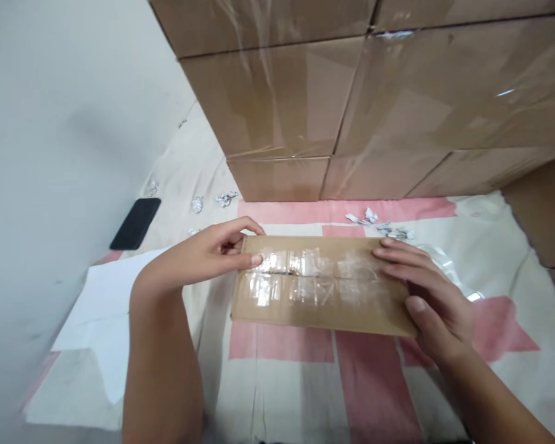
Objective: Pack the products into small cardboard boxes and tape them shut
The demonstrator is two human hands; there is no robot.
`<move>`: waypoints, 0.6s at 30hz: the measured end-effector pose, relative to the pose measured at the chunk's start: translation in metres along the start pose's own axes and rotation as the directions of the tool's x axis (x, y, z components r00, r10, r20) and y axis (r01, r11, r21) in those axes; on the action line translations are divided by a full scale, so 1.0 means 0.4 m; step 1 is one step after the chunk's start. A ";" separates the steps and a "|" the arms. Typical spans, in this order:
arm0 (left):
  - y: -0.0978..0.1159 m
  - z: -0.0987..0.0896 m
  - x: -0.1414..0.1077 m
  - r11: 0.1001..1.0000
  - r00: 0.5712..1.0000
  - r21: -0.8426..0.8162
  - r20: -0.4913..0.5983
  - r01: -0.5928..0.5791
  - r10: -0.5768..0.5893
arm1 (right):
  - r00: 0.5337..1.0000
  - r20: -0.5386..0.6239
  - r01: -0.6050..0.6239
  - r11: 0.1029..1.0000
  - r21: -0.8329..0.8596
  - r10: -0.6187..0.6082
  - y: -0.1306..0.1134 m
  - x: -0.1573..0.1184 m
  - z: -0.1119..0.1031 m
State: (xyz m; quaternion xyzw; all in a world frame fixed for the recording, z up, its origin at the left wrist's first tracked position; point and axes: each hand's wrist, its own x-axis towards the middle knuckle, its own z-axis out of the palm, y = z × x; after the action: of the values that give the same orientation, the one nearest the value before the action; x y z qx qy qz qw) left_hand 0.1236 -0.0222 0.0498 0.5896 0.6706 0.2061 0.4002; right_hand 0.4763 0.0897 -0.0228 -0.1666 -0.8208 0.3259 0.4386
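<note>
A brown cardboard box [324, 317] with strips of clear tape over its middle seam is between my two hands, above a pink and cream cloth. At its upper left corner, my left hand [226, 250] grips the edge, thumb on the taped face and the other fingers curled behind. My right hand [428, 290] holds the right end, its fingers lying on the top face and the thumb near the lower right corner. The underside of the box is hidden.
Stacked cardboard boxes [296, 105] wrapped in clear film rise behind. Crumpled foil scraps [395, 231] lie before them. At left are a black phone [135, 223], white paper [97, 296] and a wall [65, 135]. A clear tape roll [444, 262] appears partly behind my right hand.
</note>
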 end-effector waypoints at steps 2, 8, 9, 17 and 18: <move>-0.044 0.001 0.027 0.992 0.997 -0.103 0.020 -0.076 0.078 | 0.989 -0.125 -0.091 0.995 -0.048 0.084 0.009 0.015 -0.023; -0.187 0.116 0.193 0.407 0.884 -0.787 -0.444 -0.463 0.146 | 0.896 -0.031 -0.412 0.801 -0.435 0.443 0.136 0.128 -0.163; -0.202 0.137 0.216 0.344 0.891 -0.824 -0.442 -0.450 0.107 | 0.880 0.036 -0.401 0.782 -0.478 0.474 0.171 0.147 -0.179; -0.269 0.143 0.264 0.380 0.935 -0.857 -0.346 -0.349 0.078 | 0.729 0.495 -0.112 0.796 -0.595 0.473 0.354 0.229 -0.138; -0.273 0.142 0.267 0.393 0.936 -0.852 -0.342 -0.347 0.085 | 0.733 0.489 -0.100 0.787 -0.609 0.472 0.354 0.234 -0.132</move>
State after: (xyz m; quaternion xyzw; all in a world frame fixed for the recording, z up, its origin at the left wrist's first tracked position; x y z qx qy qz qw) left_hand 0.1011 0.0448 -0.0970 0.3348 0.4152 0.6536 0.5369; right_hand 0.4659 0.2663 -0.0407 -0.2979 -0.9370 0.1813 0.0201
